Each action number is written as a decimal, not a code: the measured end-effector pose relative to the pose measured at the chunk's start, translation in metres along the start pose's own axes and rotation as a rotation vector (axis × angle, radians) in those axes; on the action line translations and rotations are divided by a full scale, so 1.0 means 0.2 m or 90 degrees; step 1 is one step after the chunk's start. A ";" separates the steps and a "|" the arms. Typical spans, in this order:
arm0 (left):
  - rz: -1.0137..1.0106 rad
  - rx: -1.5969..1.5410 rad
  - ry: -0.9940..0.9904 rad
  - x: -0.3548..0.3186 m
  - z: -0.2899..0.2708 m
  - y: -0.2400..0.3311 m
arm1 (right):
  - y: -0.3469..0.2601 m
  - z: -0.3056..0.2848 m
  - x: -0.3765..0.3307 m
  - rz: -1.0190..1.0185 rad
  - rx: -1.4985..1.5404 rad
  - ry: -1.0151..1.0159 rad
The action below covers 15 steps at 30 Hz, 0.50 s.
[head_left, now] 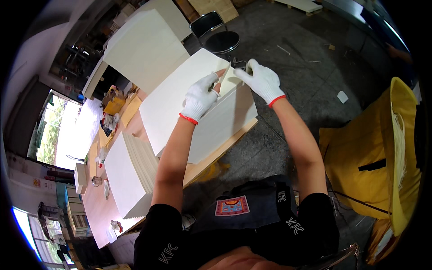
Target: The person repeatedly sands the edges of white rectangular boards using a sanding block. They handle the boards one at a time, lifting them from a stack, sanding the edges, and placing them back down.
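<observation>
Before me stands a tall stack of large white sheets (168, 96) on a wooden table. My left hand (199, 96), in a white knit glove with a red cuff, is over the stack's near edge. Its thumb and finger, bare at the tips, close on a thin pale strip (226, 72); I cannot tell if this is loose or a sheet's raised edge. My right hand (263, 82), gloved alike, is just right of the strip at the stack's far right corner. Its thumb reaches left, apart from the bent fingers, with nothing visible between them.
A second stack of white sheets (128, 175) stands at left on the table (92, 209). Beyond are taller pale stacks (144, 49), a yellow box (113, 100) and a black chair (221, 41). A large yellow bag (355, 148) stands at right on the dark floor.
</observation>
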<state>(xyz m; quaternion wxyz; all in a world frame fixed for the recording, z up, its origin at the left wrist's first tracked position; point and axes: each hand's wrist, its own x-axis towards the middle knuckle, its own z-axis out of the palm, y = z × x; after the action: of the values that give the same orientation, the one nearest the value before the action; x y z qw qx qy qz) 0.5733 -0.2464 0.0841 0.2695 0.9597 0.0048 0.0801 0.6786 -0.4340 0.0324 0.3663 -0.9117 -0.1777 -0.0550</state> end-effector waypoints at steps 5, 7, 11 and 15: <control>0.034 -0.075 0.056 0.00 0.03 -0.04 | 0.06 -0.01 0.06 -0.411 -0.240 0.098; 0.044 -0.095 0.045 0.01 0.02 -0.05 | 0.05 -0.01 0.09 -0.444 -0.184 0.103; 0.062 -0.113 0.047 0.02 0.04 -0.11 | -0.06 0.03 0.09 -0.233 0.026 -0.028; 0.037 -0.088 0.022 0.02 0.02 -0.07 | -0.06 0.10 0.05 -0.096 0.240 0.004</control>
<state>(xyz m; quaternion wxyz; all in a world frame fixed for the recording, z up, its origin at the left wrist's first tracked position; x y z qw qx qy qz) 0.5789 -0.2361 0.0730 0.3328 0.9369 -0.0240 0.1043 0.6825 -0.4100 0.0286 0.5259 -0.8109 -0.2516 -0.0509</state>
